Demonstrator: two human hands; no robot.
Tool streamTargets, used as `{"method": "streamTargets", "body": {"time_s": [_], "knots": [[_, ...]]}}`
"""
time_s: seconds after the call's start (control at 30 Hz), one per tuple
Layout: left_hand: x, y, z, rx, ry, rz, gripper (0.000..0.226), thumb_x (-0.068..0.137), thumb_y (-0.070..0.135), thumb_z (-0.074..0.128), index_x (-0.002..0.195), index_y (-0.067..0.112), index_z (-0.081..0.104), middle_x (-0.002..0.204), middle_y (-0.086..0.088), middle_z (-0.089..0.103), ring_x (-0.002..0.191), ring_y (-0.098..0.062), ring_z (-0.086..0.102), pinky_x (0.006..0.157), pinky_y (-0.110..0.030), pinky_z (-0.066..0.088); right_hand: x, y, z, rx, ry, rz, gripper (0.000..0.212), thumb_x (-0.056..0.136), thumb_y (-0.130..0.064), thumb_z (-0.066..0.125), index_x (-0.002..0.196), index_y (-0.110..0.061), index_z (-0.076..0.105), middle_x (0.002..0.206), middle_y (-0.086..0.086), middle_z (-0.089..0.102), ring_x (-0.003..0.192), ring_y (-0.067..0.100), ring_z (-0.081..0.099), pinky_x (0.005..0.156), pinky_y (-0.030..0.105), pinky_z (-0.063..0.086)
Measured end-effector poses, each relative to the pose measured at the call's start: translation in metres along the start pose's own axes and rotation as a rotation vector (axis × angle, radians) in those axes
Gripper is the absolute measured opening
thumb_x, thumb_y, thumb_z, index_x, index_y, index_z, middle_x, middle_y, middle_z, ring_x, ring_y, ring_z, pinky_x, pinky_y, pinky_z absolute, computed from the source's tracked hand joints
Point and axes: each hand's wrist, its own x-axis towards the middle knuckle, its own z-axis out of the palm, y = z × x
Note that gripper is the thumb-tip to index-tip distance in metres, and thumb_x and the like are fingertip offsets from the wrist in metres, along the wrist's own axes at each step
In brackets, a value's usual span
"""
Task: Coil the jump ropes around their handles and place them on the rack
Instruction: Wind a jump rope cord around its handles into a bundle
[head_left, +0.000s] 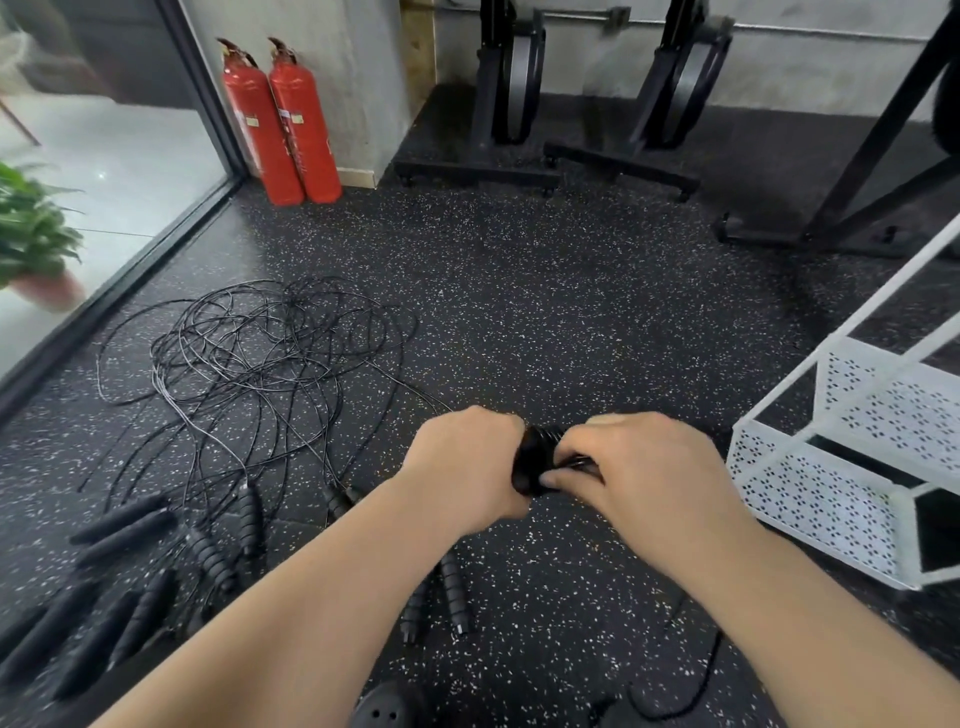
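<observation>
the handles (532, 460), cord (574, 461) wound on them, hang just left of the rack (810, 493), gripped by the left hand (467, 462), fingers curled round to steady them; the right hand (644, 467) pinches the cord against them, likely to keep the wrap tight. more ropes (249, 353) lie tangled on the floor (519, 312), well left of the rack.

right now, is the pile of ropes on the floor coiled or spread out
Spread out: the rope pile lies in loose tangled loops on the floor, none wound round its handles.
</observation>
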Motion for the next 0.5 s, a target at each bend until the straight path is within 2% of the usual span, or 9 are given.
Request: {"method": "streamTargets", "body": {"time_s": [0.1,0.23,0.3,0.37,0.5], "knots": [[-0.005,0.008,0.004,0.028,-0.032,0.202,0.035,0.077,0.054,0.075,0.096,0.033,0.053,0.093,0.007,0.068,0.092,-0.024,0.07,0.073,-0.038,0.058,0.004,0.02,-0.006,0.153,-0.062,0.09,0.036,0.073,-0.075,0.08,0.087,-0.043,0.07,0.072,-0.022,0.065,0.07,-0.005,0.059,0.061,0.024,0.047],[-0.012,0.013,-0.002,-0.011,-0.067,0.353,0.044,0.079,0.053,0.079,0.103,0.033,0.048,0.101,0.01,0.066,0.098,-0.021,0.065,0.083,-0.04,0.055,0.005,0.041,-0.01,0.432,-0.223,0.144,0.039,0.059,-0.069,0.092,0.078,-0.04,0.073,0.069,-0.017,0.071,0.065,0.003,0.066,0.068,0.034,0.057],[-0.014,0.016,-0.003,-0.077,-0.113,0.358,0.062,0.077,0.055,0.083,0.118,0.03,0.044,0.103,0.009,0.065,0.097,-0.022,0.064,0.085,-0.044,0.055,0.005,0.048,-0.011,0.525,-0.237,0.129,0.039,0.059,-0.065,0.094,0.077,-0.036,0.075,0.069,-0.011,0.072,0.065,0.007,0.066,0.069,0.036,0.058],[-0.015,0.018,-0.003,-0.166,-0.185,0.337,0.087,0.073,0.055,0.088,0.135,0.029,0.033,0.106,0.008,0.066,0.098,-0.023,0.062,0.087,-0.047,0.056,0.004,0.052,-0.011,0.569,-0.226,0.112,0.038,0.061,-0.064,0.094,0.076,-0.034,0.075,0.07,-0.008,0.072,0.066,0.01,0.067,0.068,0.035,0.056],[-0.02,0.024,-0.006,-0.247,-0.224,0.371,0.121,0.07,0.053,0.093,0.156,0.039,0.008,0.102,0.006,0.067,0.096,-0.021,0.061,0.088,-0.044,0.056,0.005,0.054,-0.003,0.624,-0.224,0.09,0.037,0.063,-0.061,0.094,0.073,-0.032,0.074,0.072,-0.01,0.071,0.067,0.008,0.064,0.067,0.028,0.052]]}}
